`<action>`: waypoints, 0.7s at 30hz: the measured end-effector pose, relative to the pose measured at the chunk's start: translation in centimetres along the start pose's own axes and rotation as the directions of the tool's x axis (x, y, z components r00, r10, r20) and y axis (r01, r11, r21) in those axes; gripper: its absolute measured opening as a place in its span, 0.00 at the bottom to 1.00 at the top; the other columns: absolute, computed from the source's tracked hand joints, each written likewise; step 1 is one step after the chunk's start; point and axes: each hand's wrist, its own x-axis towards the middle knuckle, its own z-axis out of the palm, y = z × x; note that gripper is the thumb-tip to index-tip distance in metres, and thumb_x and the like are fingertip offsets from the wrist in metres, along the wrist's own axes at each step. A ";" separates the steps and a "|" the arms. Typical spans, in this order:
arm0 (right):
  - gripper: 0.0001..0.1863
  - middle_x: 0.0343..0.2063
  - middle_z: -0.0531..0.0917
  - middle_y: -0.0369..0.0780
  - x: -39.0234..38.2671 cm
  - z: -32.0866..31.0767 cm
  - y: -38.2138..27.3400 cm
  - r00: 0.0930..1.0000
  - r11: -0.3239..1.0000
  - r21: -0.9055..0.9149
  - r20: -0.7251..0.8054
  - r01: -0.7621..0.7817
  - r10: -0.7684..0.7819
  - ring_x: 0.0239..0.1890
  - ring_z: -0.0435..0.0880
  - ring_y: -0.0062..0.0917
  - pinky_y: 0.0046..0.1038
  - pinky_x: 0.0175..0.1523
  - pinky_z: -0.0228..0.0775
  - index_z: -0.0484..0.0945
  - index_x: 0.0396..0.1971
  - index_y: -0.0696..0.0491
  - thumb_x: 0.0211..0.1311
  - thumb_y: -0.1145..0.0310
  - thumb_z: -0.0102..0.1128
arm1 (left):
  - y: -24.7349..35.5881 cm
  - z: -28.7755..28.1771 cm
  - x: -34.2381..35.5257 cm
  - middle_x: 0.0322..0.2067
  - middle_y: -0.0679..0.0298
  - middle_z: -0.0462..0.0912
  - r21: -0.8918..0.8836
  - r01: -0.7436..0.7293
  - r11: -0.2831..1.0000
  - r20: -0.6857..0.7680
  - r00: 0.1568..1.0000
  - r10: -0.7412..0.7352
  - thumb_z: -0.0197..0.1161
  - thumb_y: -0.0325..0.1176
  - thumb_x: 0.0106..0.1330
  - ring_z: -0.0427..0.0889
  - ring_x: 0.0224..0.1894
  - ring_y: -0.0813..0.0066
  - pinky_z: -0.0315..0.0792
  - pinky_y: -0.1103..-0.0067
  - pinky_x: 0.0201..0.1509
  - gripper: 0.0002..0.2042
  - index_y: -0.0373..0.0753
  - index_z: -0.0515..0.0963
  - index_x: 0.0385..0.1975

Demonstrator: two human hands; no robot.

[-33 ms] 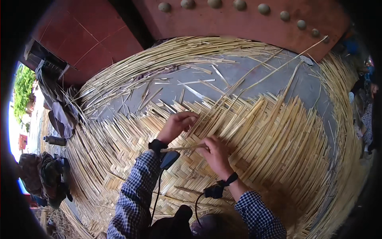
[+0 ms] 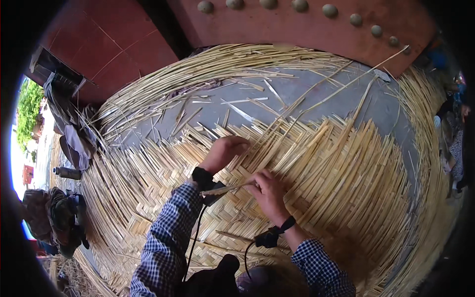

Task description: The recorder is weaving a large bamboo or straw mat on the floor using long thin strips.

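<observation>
A broad woven mat of pale split-reed strips (image 2: 208, 218) spreads beneath both hands, its loose strip ends fanning outward. My left hand (image 2: 224, 152) is low over the far middle of the weave, palm down, with its fingers curled together; what they grip, if anything, is hidden. Nearer and to the right, my right hand (image 2: 269, 192) is closed on a reed strip (image 2: 228, 188). This strip sticks out leftward across the mat and passes over the black device at my left wrist.
Long reeds (image 2: 163, 81) lie bundled along the far edge by red tiles (image 2: 114, 39). A reddish panel with round knobs (image 2: 300, 5) stands behind. Scattered slivers litter the grey floor (image 2: 316, 89). At left are a dark bottle (image 2: 67, 173) and a camouflage cloth item (image 2: 62, 218).
My left hand has turned and moved slightly to the right, its fingertips now less visible. The strip in my right hand slants a little more, its left end lower.
</observation>
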 end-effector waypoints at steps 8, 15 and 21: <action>0.08 0.34 0.76 0.38 -0.9 0.0 0.0 0.985 0.990 -0.024 -0.098 0.139 -0.140 0.38 0.79 0.35 0.38 0.42 0.71 0.79 0.36 0.49 0.57 0.75 0.66 | 1.0 -0.1 3.2 0.25 0.64 0.81 0.085 0.181 0.980 0.258 0.946 -0.197 0.70 0.41 0.65 0.78 0.30 0.77 0.73 0.75 0.36 0.11 0.39 0.81 0.35; 0.09 0.34 0.78 0.38 -0.6 0.4 0.1 0.989 0.993 0.071 -0.118 0.095 -0.086 0.36 0.79 0.33 0.33 0.40 0.71 0.79 0.37 0.51 0.58 0.73 0.69 | -0.4 -0.8 1.4 0.26 0.64 0.83 0.149 0.073 0.986 0.370 0.921 -0.124 0.69 0.29 0.61 0.80 0.29 0.79 0.74 0.77 0.34 0.06 0.39 0.81 0.35; 0.07 0.31 0.78 0.39 0.3 0.3 -0.3 0.984 0.999 0.025 -0.174 0.037 -0.032 0.30 0.79 0.33 0.35 0.34 0.71 0.79 0.32 0.53 0.60 0.69 0.69 | 1.0 0.7 1.8 0.35 0.54 0.85 0.275 0.184 0.944 0.270 0.927 -0.259 0.64 0.30 0.64 0.84 0.35 0.64 0.77 0.71 0.39 0.09 0.34 0.76 0.40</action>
